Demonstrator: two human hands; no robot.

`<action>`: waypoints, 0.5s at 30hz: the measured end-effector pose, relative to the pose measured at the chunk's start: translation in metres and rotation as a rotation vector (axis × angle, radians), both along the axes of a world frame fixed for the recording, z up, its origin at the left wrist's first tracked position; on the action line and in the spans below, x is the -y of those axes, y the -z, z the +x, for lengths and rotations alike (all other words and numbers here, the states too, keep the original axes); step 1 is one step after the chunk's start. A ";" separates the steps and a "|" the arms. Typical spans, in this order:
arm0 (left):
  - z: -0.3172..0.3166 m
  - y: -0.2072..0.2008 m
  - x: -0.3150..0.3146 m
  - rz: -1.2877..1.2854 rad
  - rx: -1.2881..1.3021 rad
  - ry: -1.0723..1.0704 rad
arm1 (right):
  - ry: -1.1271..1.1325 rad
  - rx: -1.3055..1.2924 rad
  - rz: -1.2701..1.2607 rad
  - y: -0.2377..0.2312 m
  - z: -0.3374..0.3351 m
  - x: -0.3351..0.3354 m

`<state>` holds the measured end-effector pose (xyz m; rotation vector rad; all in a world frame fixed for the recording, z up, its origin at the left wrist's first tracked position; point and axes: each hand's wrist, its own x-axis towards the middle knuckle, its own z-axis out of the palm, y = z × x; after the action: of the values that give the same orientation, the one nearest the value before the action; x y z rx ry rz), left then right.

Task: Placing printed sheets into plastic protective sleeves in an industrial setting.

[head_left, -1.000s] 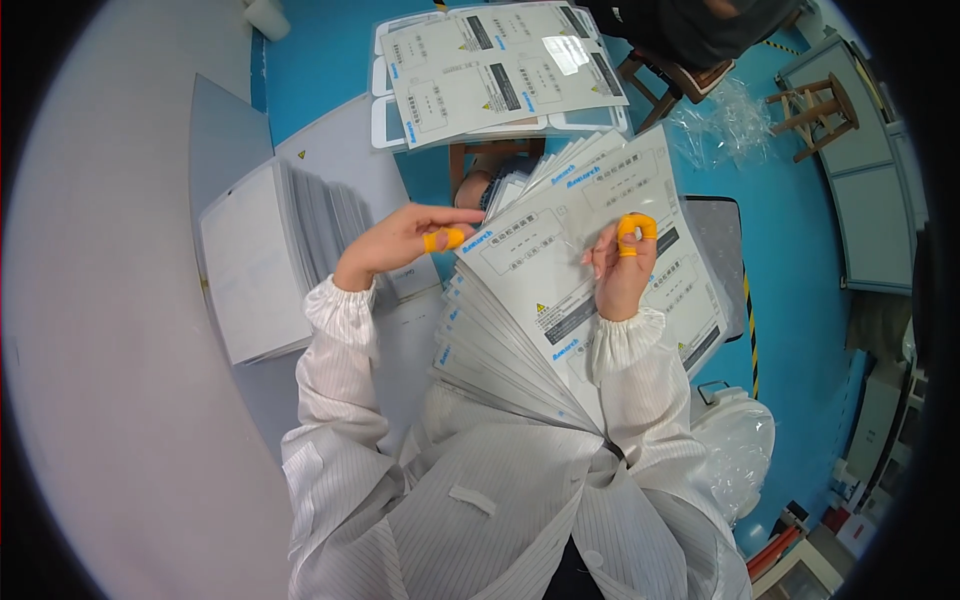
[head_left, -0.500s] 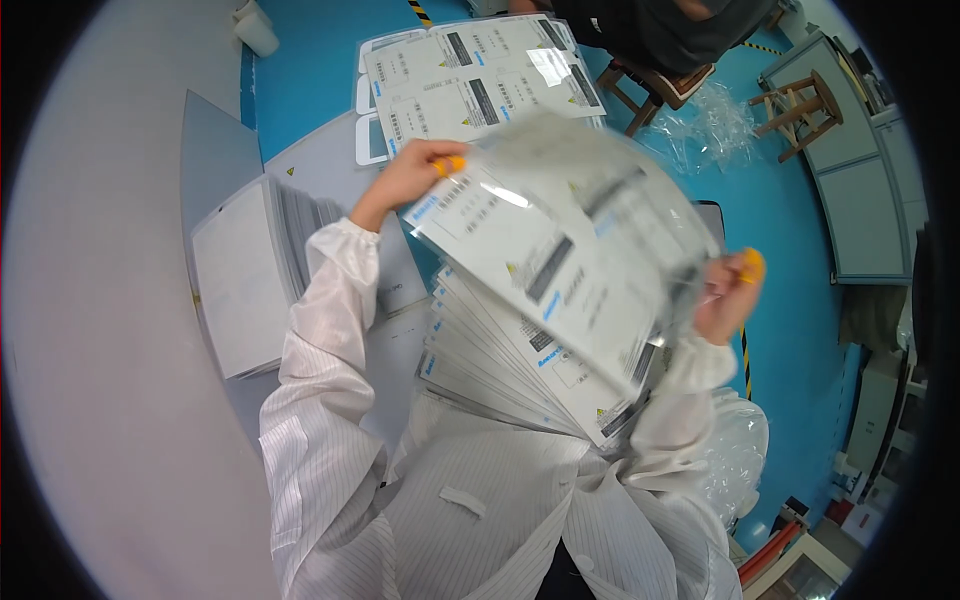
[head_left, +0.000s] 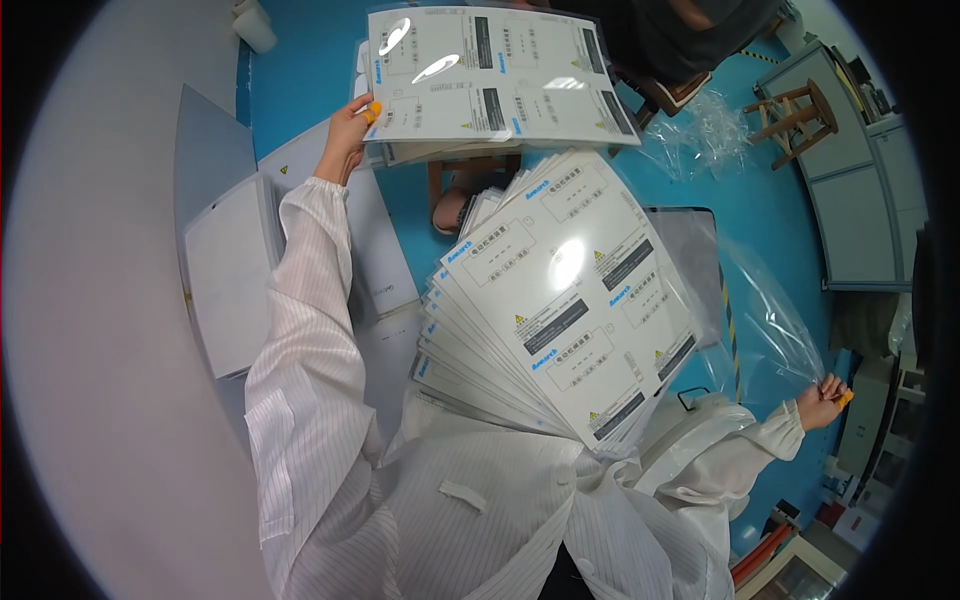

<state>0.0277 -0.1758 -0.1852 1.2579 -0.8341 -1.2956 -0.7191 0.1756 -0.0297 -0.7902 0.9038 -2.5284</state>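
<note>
My left hand [head_left: 350, 138], with an orange finger cot, pinches the lower left corner of a white printed sheet [head_left: 545, 95] with dark label blocks, over the pile at the far side. My right hand [head_left: 822, 403], also with an orange finger cot, is closed on clear plastic film [head_left: 770, 320], which stretches back toward the middle. Directly in front of my body lies a fanned stack of similar printed sheets [head_left: 570, 235]. Glare covers part of its top sheet. How far the film reaches behind the stack cannot be made out.
A thick stack of plain white sheets [head_left: 230, 275] stands on the grey table [head_left: 375, 245] at left. Across from me sits a person in dark clothing [head_left: 690, 40]. Crumpled clear film [head_left: 705, 135] lies on the blue floor near a wooden stool [head_left: 797, 115]. Grey cabinets [head_left: 865, 215] line the right.
The printed sheet has moved from above the fanned stack to the far pile, still in my left hand. My right hand has swung out to the right, with clear film now stretched from it.
</note>
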 end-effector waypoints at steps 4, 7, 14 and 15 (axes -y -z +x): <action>-0.003 0.017 0.010 -0.035 -0.019 -0.168 | -0.032 -0.083 0.029 -0.017 0.049 -0.001; -0.001 0.028 0.015 -0.023 0.082 -0.222 | -0.071 -0.067 0.015 -0.031 0.095 0.015; 0.008 0.024 0.005 -0.030 0.738 -0.271 | -0.372 -0.148 0.020 -0.055 0.201 0.046; -0.008 0.009 -0.007 -0.174 1.068 -0.356 | -0.434 -0.140 0.030 -0.051 0.216 0.049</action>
<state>0.0199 -0.1691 -0.1938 1.8503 -1.3236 -0.1786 -0.5027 0.1266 0.0211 -1.0373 0.7158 -2.0996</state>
